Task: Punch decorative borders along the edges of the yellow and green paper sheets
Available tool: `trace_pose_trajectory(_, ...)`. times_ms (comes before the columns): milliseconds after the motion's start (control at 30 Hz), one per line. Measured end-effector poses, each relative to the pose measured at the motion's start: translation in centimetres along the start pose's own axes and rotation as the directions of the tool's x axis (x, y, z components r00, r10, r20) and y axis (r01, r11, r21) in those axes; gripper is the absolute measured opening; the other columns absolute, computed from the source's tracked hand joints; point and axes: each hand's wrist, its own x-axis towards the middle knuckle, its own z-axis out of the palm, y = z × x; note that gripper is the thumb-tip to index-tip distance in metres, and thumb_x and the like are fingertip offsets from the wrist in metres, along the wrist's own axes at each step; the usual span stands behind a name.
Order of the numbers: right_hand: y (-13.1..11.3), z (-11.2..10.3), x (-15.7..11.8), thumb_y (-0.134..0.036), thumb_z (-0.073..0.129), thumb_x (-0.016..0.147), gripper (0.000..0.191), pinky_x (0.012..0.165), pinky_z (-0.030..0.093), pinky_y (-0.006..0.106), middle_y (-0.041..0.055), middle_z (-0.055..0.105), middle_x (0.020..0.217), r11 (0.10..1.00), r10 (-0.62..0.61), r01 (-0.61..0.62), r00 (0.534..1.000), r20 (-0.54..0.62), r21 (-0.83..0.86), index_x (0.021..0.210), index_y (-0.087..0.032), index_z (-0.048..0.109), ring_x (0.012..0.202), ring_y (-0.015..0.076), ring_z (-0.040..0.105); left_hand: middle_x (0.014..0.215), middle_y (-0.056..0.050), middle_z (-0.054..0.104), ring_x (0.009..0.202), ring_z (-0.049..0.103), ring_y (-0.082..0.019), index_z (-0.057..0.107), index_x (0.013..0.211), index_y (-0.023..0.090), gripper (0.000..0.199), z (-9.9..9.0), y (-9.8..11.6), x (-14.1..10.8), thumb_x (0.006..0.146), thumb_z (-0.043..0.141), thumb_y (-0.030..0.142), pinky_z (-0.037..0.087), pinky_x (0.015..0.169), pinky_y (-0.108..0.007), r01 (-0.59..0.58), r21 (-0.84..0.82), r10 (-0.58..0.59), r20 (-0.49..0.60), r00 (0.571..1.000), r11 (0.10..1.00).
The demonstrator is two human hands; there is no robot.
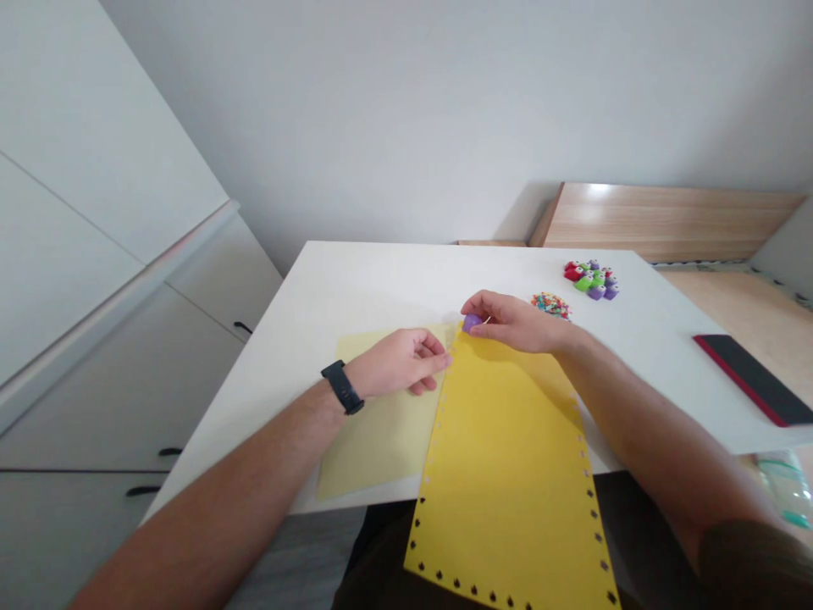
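Head-worn camera looks forward and down, seemingly tilted, over a white table (pixel 356 296).

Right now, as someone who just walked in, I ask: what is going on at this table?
A person is working with bare hands at a white table. The right hand holds a small purple plastic craft punch at the top corner of a bright yellow paper sheet, whose edges show punched holes. The left hand, with a black wristband, lies beside that edge, over a pale yellow paper sheet. Colourful small craft punches stand further back.
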Motion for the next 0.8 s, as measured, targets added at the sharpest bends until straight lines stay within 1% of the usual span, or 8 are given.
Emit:
trace_pose_trajectory(67, -0.8, 0.5, 0.1, -0.034, 0.064, 0.091, 0.029, 0.085, 0.052, 0.035, 0.0041, 0.069, 0.102, 1.0, -0.013, 0.013, 0.999, 0.033, 0.013, 0.117, -0.021, 0.057, 0.092, 0.0175, 0.064, 0.11, -0.013, 0.07, 0.069, 0.073, -0.017, 0.059, 0.111, 0.016, 0.046, 0.1, -0.3, 0.4, 0.086, 0.069, 0.053, 0.053, 0.047, -0.023, -0.037, 0.016, 0.039, -0.104, 0.994, 0.999)
trace_pose_trajectory(133, -1.4, 1.0, 0.3, -0.034, 0.064, 0.092, 0.029, 0.083, 0.052, 0.034, 0.0036, 0.068, 0.101, 0.999, -0.026, 0.024, 0.998, 0.059, 0.029, 0.117, -0.021, 0.057, 0.091, 0.0173, 0.064, 0.114, -0.012, 0.07, 0.065, 0.073, -0.017, 0.061, 0.112, 0.018, 0.047, 0.4, -0.5, 0.7, 0.085, 0.069, 0.055, 0.047, 0.04, -0.021, -0.05, 0.043, 0.055, -0.135, 0.989, 0.998)
trace_pose_trajectory(167, -1.6, 1.1, 0.3, -0.034, 0.064, 0.092, 0.029, 0.083, 0.052, 0.034, 0.0034, 0.068, 0.1, 0.999, -0.032, 0.03, 0.997, 0.069, 0.035, 0.116, -0.021, 0.057, 0.09, 0.0172, 0.063, 0.112, -0.011, 0.071, 0.063, 0.072, -0.016, 0.062, 0.111, 0.019, 0.045, 0.6, -0.6, 0.8, 0.085, 0.069, 0.055, 0.044, 0.039, -0.02, -0.053, 0.056, 0.06, -0.132, 0.989, 0.997)
trace_pose_trajectory(233, -2.0, 1.2, 0.4, -0.035, 0.064, 0.092, 0.028, 0.081, 0.052, 0.034, 0.003, 0.068, 0.099, 0.999, -0.042, 0.04, 0.996, 0.082, 0.03, 0.115, -0.021, 0.058, 0.088, 0.017, 0.063, 0.1, -0.007, 0.073, 0.06, 0.071, -0.015, 0.066, 0.105, 0.019, 0.04, 0.9, -0.7, 0.9, 0.086, 0.068, 0.054, 0.042, 0.039, -0.02, -0.076, 0.075, 0.086, -0.135, 0.987, 0.994)
trace_pose_trajectory(367, -2.4, 1.1, 0.4, -0.034, 0.064, 0.092, 0.027, 0.079, 0.052, 0.033, 0.0031, 0.067, 0.099, 0.999, -0.045, 0.046, 0.997, 0.068, -0.015, 0.115, -0.021, 0.058, 0.087, 0.0168, 0.062, 0.079, -0.001, 0.07, 0.052, 0.064, -0.01, 0.068, 0.095, 0.018, 0.032, 1.2, -0.8, 1.2, 0.09, 0.063, 0.049, 0.045, 0.047, -0.021, -0.178, 0.098, 0.194, -0.192, 0.962, 0.979)
trace_pose_trajectory(500, -2.5, 1.1, 0.0, -0.035, 0.061, 0.094, 0.03, 0.079, 0.051, 0.033, 0.0034, 0.066, 0.099, 0.999, -0.039, 0.04, 0.999, 0.034, -0.037, 0.12, -0.02, 0.058, 0.085, 0.0164, 0.06, 0.073, 0.001, 0.067, 0.05, 0.062, -0.011, 0.067, 0.092, 0.019, 0.034, 1.2, -0.9, 1.4, 0.092, 0.059, 0.052, 0.044, 0.048, -0.022, -0.213, 0.131, 0.238, -0.222, 0.945, 0.968)
trace_pose_trajectory(667, -2.6, 1.5, -0.7, -0.037, 0.057, 0.096, 0.031, 0.081, 0.051, 0.034, 0.0047, 0.068, 0.103, 0.994, -0.04, 0.042, 0.999, 0.022, -0.101, 0.123, -0.021, 0.058, 0.089, 0.0173, 0.062, 0.068, 0.002, 0.063, 0.051, 0.061, -0.012, 0.066, 0.09, 0.019, 0.035, 1.2, -0.9, 1.2, 0.091, 0.059, 0.053, 0.042, 0.048, -0.023, -0.206, 0.139, 0.232, -0.207, 0.95, 0.969)
trace_pose_trajectory(800, -2.2, 1.8, -0.9, -0.038, 0.058, 0.096, 0.036, 0.085, 0.051, 0.035, 0.0054, 0.069, 0.107, 0.99, -0.04, 0.042, 0.999, 0.021, -0.132, 0.128, -0.022, 0.057, 0.091, 0.0183, 0.063, 0.065, 0.002, 0.062, 0.052, 0.06, -0.013, 0.067, 0.092, 0.019, 0.035, 1.3, -0.8, 1.1, 0.092, 0.058, 0.052, 0.041, 0.049, -0.023, -0.206, 0.141, 0.231, -0.193, 0.954, 0.968)
